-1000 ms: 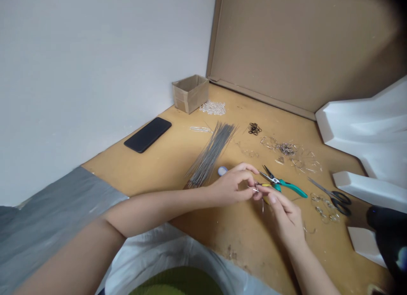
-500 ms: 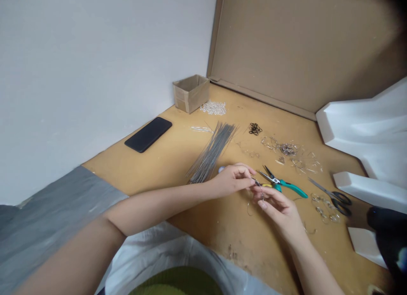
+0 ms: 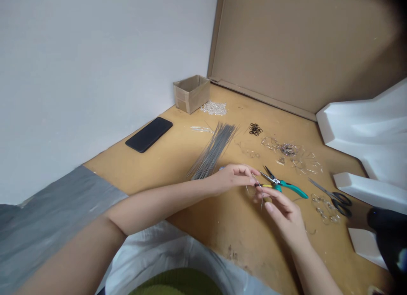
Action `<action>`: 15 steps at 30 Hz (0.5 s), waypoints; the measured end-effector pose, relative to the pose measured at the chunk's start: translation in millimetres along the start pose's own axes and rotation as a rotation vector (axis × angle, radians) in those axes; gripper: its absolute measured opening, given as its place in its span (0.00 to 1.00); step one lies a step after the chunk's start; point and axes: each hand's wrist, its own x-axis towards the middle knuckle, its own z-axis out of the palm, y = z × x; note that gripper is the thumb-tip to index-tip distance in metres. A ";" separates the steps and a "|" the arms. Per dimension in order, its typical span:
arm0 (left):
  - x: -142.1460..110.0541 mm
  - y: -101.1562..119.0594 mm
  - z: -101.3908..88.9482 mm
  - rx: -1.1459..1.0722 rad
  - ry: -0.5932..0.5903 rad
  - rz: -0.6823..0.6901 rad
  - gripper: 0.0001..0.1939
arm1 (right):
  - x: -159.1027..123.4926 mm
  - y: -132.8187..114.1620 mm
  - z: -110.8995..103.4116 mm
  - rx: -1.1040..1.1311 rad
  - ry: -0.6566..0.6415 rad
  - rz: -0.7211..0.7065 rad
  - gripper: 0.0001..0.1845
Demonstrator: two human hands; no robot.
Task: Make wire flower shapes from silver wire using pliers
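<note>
Above the table's middle, my left hand [image 3: 233,176] pinches a thin bent piece of wire [image 3: 262,196] between thumb and fingertips. The wire forms a loose curve with small details too fine to make out. Just to its right is my right hand [image 3: 284,210], its fingers curved behind the wire's hanging end and its thumb standing apart from them. Beyond the fingertips lie long-nose pliers [image 3: 293,190] with green handles, jaws parted. A yellow-handled tool [image 3: 267,185] is partly hidden by my right fingers. Behind my left wrist lies a bundle of straight grey wires [image 3: 213,153].
Scissors [image 3: 340,201] and a cluster of wire loops [image 3: 326,208] lie at right. Farther back are tangled wire pieces [image 3: 288,149], black rings [image 3: 255,129], clear beads [image 3: 214,108], a cardboard box [image 3: 191,96] and a phone [image 3: 149,134]. White foam [image 3: 356,125] borders the right side.
My right thumb has moved away from the wire and its fingers. The wire has turned slightly in my left fingertips, which shifted a little to the right.
</note>
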 end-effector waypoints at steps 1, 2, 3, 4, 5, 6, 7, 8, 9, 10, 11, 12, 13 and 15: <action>-0.2 0.1 0.7 -0.012 -0.002 -0.008 0.12 | 0.1 0.1 0.5 -0.003 0.004 -0.023 0.15; -0.5 0.4 1.4 -0.023 -0.006 -0.013 0.13 | 0.4 0.2 1.4 -0.007 0.005 -0.049 0.16; -1.0 0.7 2.2 -0.030 -0.013 -0.016 0.13 | 0.8 0.1 2.3 -0.006 0.003 -0.072 0.17; -1.5 1.2 3.0 -0.035 -0.019 -0.020 0.14 | 1.4 -0.1 3.3 -0.002 -0.002 -0.086 0.17; -2.0 1.7 3.5 -0.036 -0.022 -0.022 0.15 | 2.0 -0.3 4.2 0.006 -0.004 -0.095 0.17; -2.4 2.2 3.8 -0.033 -0.024 -0.023 0.15 | 2.8 -0.4 4.9 0.016 0.000 -0.100 0.16; -2.8 2.6 3.8 -0.026 -0.028 -0.021 0.15 | 3.4 -0.4 5.5 0.023 0.011 -0.103 0.15; -3.1 2.9 3.5 -0.013 -0.037 -0.016 0.15 | 4.0 -0.2 6.1 0.024 0.026 -0.103 0.14; -3.2 2.9 2.9 0.006 -0.054 -0.004 0.15 | 4.6 0.1 6.6 0.017 0.044 -0.101 0.12; -3.1 2.6 2.2 0.030 -0.080 0.012 0.15 | 4.9 0.6 7.0 0.002 0.064 -0.099 0.10; -2.8 1.9 1.3 0.057 -0.111 0.031 0.14 | 5.2 1.1 7.4 -0.019 0.083 -0.096 0.08; -2.4 0.9 0.4 0.080 -0.141 0.049 0.14 | 5.4 1.7 7.8 -0.041 0.101 -0.089 0.07; -1.8 -0.4 -0.3 0.098 -0.166 0.063 0.14 | 5.5 2.2 8.1 -0.060 0.118 -0.081 0.07; -0.4 -3.3 -1.2 0.116 -0.182 0.078 0.14 | 5.5 2.9 8.3 -0.079 0.148 -0.059 0.07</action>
